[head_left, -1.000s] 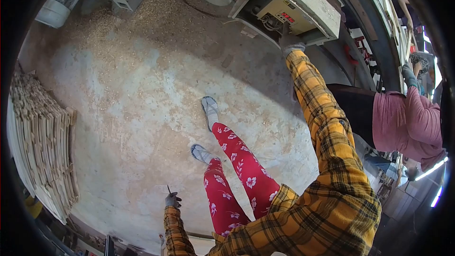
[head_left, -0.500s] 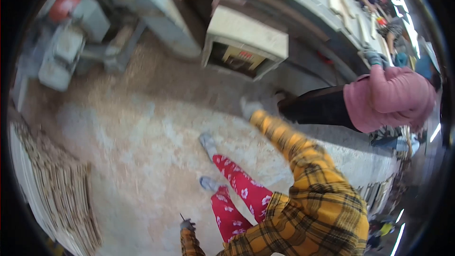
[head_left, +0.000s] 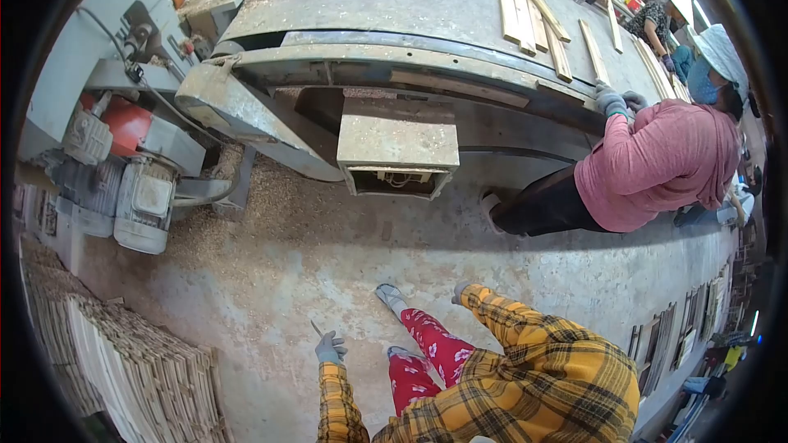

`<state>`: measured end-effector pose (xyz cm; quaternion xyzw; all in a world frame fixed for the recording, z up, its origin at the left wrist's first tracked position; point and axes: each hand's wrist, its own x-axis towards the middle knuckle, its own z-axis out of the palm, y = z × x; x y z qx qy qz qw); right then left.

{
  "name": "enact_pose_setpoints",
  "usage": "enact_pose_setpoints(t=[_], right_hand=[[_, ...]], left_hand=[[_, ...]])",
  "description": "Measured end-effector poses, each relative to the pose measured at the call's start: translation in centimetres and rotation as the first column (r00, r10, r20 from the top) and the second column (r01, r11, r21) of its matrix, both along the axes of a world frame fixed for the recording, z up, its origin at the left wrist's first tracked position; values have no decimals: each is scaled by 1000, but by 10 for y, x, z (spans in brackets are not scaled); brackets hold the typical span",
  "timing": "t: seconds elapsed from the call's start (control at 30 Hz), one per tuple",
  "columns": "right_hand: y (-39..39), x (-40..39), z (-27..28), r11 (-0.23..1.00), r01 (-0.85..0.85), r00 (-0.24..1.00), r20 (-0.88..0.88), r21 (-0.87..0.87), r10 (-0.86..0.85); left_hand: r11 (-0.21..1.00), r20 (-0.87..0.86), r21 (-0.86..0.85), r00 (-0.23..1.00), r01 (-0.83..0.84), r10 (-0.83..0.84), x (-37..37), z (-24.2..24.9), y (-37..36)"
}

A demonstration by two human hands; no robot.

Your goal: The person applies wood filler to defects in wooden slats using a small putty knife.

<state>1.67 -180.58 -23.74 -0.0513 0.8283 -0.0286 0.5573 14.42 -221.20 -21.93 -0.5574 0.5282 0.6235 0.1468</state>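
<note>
My left hand [head_left: 332,348], in a grey glove, grips a thin pointed stick [head_left: 316,328] over the floor. Its fingers are partly spread at the other side. My right hand [head_left: 460,292], also gloved, hangs beside my body above the floor, right of my sandalled foot [head_left: 391,297]. Its fingers are too small and turned away to read, and no object shows in it. Both arms wear yellow plaid sleeves.
A long worktable [head_left: 345,53] with wood strips [head_left: 525,12] runs across the top. A co-worker [head_left: 657,156] in pink stands at it. Below is an open metal box [head_left: 398,143]; motors [head_left: 148,201] stand left, stacked wood [head_left: 148,369] lower left.
The view has tilted up, bringing the worktable and a blue-and-white gloved hand into sight. My right hand has dropped closer to my body, and my left hand sits higher in view.
</note>
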Motion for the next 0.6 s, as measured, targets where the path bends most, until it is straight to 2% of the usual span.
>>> enact_pose_setpoints(t=[0.07, 0.1, 0.13, 0.17, 0.2, 0.23, 0.27, 0.33, 0.37, 0.4, 0.43, 0.47, 0.5, 0.57, 0.6], right_hand=[[0, -10, 3, 995, 93, 991, -93, -38, -96], [-1, -12, 4, 993, 107, 989, -102, -46, -111], [1, -16, -1, 978, 160, 976, -125, -132, -176], [2, -14, 2, 955, 208, 958, -155, -212, -243], [3, -7, 10, 950, 227, 950, -167, -215, -264], [-1, 3, 33, 925, 237, 941, -167, -296, -294], [0, 11, 50, 889, 264, 923, -169, -373, -345], [8, 44, 50, 837, 429, 878, -63, -339, -475], [16, 61, 72, 824, 433, 873, -60, -365, -485], [24, 78, 93, 810, 437, 867, -56, -391, -495], [33, 104, 98, 799, 467, 852, -47, -379, -521], [44, 135, 98, 780, 531, 819, -39, -331, -573], [52, 170, 94, 759, 593, 783, -27, -269, -622], [77, 233, 87, 688, 710, 696, -2, -147, -718], [92, 247, 75, 661, 744, 665, 18, -103, -746]], left_hand=[[1000, -44, 23, 999, -11, 12, -6, -3, -1], [990, 46, 106, 995, -96, 92, -2, -18, -4], [967, 147, 176, 976, -186, 161, 2, -30, -6], [970, 133, 177, 981, -165, 142, 8, -36, -6], [996, 188, 90, 982, -20, 3, 18, -41, -2], [990, 248, 10, 959, 142, -140, 28, -43, 2], [968, 271, -5, 932, 253, -242, 35, -36, 6], [856, 346, 2, 803, 517, -486, 27, -41, 4], [774, 427, 28, 692, 633, -582, 8, -37, 11], [648, 422, 57, 570, 759, -705, -2, -32, 13], [514, 414, 81, 440, 854, -797, -16, -7, 22], [444, 394, 78, 381, 893, -836, -41, 8, 37], [186, 428, 84, 133, 979, -894, -62, 23, 51], [-108, 461, 80, -133, 991, -877, -98, 26, 75], [-434, 439, 85, -424, 897, -792, -136, 5, 81]])
